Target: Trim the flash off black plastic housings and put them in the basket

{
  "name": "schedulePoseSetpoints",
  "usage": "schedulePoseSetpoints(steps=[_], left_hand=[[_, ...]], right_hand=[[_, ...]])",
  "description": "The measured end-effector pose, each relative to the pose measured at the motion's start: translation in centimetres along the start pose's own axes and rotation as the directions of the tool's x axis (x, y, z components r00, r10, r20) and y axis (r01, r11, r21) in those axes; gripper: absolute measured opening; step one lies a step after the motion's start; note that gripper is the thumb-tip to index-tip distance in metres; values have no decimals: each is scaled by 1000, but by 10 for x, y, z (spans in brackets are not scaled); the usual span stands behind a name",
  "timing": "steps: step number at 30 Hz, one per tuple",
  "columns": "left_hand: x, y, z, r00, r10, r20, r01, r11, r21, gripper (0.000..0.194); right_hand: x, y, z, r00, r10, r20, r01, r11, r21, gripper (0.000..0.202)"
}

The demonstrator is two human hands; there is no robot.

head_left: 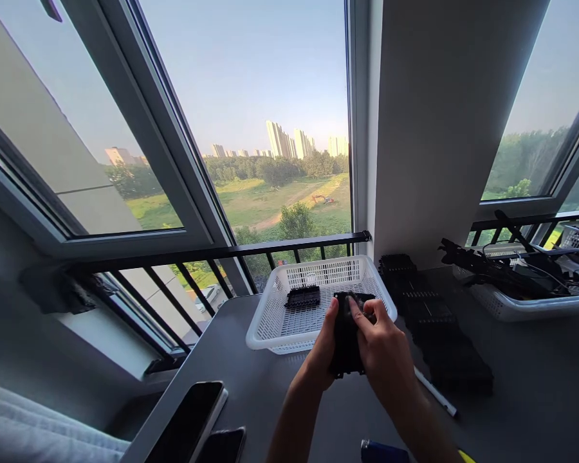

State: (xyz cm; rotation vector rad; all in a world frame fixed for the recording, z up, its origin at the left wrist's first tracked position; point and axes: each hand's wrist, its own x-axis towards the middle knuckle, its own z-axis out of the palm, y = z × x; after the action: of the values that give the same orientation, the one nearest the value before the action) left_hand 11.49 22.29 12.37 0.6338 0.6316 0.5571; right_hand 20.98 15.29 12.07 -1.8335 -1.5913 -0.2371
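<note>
A black, flat, roughly rectangular plastic part (346, 344) with small tabs along its lower edge is held up in front of the basket's near side. My left hand (322, 350) is closed round its left side, the thumb along the edge. My right hand (383, 344) grips the right side, its index finger pressed on the upper face. Whether a small thing is pinched in the right fingers is hard to see. Behind the hands stands a white plastic basket (260, 329) with a smaller black ribbed part (303, 297) lying inside.
Black parts (429, 315) lie in a row to the right. A white tray (511, 308) beyond holds dark pieces and cables. A white strip (435, 391), a dark blue cylinder (384, 452) and two phone-like devices (186, 421) lie nearer. A railing (289, 246) borders the window.
</note>
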Motion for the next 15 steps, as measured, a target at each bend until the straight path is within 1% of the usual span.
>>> schedulePoseSetpoints(steps=[3, 6, 8, 10, 12, 15], left_hand=[[-2, 2, -4, 999, -28, -18, 29, 999, 30, 64], [-5, 4, -4, 998, -52, -25, 52, 998, 25, 64], [-6, 4, -1, 998, -51, -43, 51, 999, 2, 63], [-5, 4, 1, 998, -19, -54, 17, 999, -37, 63], [-4, 6, 2, 997, 35, -66, -40, 996, -81, 63], [-2, 11, -2, 989, 124, -82, -135, 981, -141, 64]], right_hand=[[-1, -3, -4, 997, -38, 73, 47, 991, -126, 46], [-2, -3, -7, 988, -112, 109, 131, 973, -191, 50], [-3, -3, -7, 982, -137, 126, 162, 963, -217, 52], [-5, -5, -5, 975, -166, 148, 195, 958, -209, 54], [-8, -8, -2, 962, -211, 173, 240, 956, -168, 56], [-13, -14, 5, 940, -283, 191, 309, 943, -121, 55]])
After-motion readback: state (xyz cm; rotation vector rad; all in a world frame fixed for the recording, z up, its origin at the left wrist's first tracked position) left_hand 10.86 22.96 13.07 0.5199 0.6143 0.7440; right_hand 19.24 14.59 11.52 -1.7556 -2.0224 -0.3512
